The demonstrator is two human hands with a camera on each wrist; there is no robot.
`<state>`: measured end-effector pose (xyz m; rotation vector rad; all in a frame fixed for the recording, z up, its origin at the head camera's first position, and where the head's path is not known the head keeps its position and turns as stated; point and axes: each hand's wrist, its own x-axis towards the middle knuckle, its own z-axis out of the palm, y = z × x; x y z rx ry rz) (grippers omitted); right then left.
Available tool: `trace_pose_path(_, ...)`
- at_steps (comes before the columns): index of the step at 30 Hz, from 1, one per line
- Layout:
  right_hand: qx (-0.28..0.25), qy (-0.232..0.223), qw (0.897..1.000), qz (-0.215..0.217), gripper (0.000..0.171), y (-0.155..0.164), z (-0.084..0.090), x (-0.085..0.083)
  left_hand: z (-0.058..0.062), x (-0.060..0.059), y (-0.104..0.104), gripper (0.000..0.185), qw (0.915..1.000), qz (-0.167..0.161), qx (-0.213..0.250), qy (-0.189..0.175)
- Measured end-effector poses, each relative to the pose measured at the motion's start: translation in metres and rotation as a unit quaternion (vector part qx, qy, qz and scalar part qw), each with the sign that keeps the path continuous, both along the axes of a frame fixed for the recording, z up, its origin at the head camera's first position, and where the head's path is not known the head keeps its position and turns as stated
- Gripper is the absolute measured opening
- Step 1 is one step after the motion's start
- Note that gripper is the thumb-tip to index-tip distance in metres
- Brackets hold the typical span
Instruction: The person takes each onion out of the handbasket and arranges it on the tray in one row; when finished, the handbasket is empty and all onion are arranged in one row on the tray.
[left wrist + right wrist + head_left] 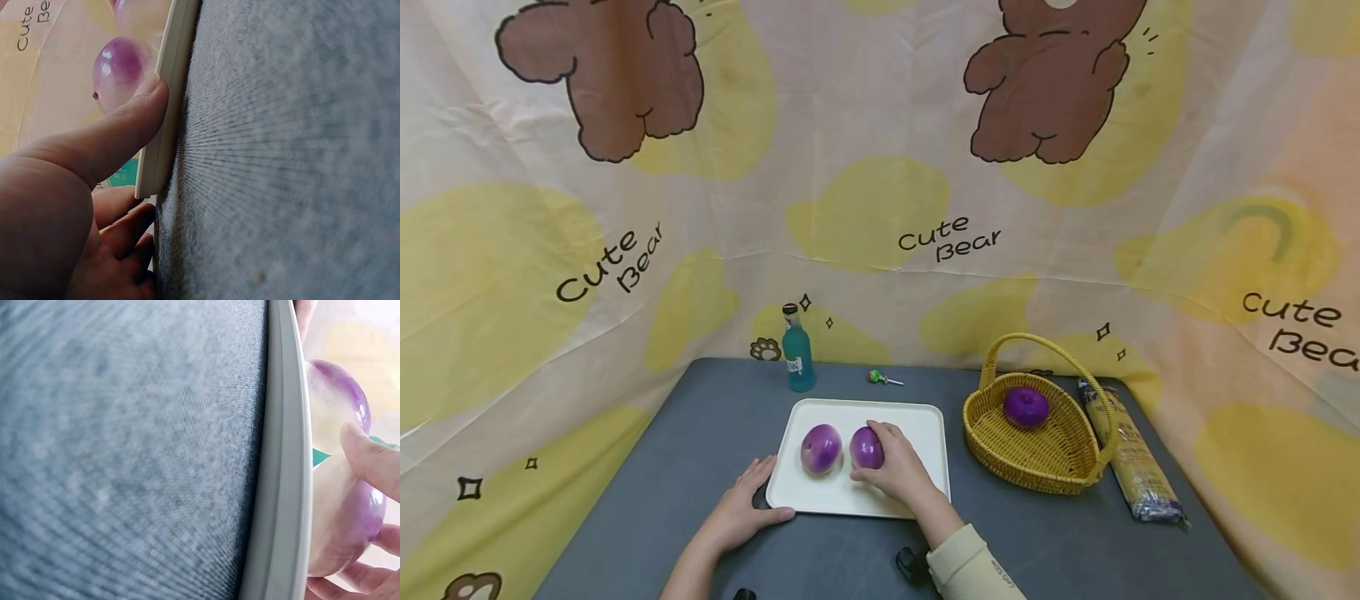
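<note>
Two glossy purple-and-white onions sit on a white tray (pixel 895 500). My right hand (pixel 898 471) holds the right onion (pixel 867 448), its thumb on the near side and fingers on the far side. In the right wrist view, the thumb (pixel 378 462) rests against this onion (pixel 350 519). The left onion (pixel 821 450) stands beside it, untouched. At the tray's front left corner is my left hand (pixel 741 510), thumb stretched along the front rim and fingers along the left side. The left wrist view shows that thumb (pixel 134 119) touching the tray's edge (pixel 169 131).
Right of the tray stands a yellow wicker basket (pixel 1015 475) with a dark purple round vegetable (pixel 1026 407) inside. A long yellow plastic packet (pixel 1138 458) lies beyond it. Behind the tray are a blue-green bottle (pixel 798 354) and a green-topped lollipop (pixel 880 377). A patterned cloth hangs behind the table.
</note>
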<state>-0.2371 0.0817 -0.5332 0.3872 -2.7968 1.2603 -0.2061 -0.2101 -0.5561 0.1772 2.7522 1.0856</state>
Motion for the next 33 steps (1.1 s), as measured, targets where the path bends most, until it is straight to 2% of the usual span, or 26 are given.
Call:
trace_pose_path(11, 0.004, -0.006, 1.000, -0.003, 0.092, 0.000, 0.000, -0.001, -0.001, 0.000, -0.002, 0.107, 1.0000, 0.000, -0.002, -0.003)
trace_pose_path(17, 0.006, 0.007, 1.000, -0.004, 0.094, 0.004, 0.005, -0.001, 0.000, 0.001, -0.002, 0.107, 1.0000, 0.000, -0.002, -0.001)
trace_pose_path(24, -0.004, 0.029, 0.999, -0.016, 0.094, 0.015, 0.016, 0.003, 0.003, 0.002, -0.001, 0.105, 1.0000, -0.003, -0.002, 0.002)
trace_pose_path(33, 0.005, 0.055, 0.998, -0.036, 0.088, 0.033, 0.041, 0.008, 0.002, 0.002, -0.001, 0.105, 1.0000, -0.004, 0.000, -0.002)
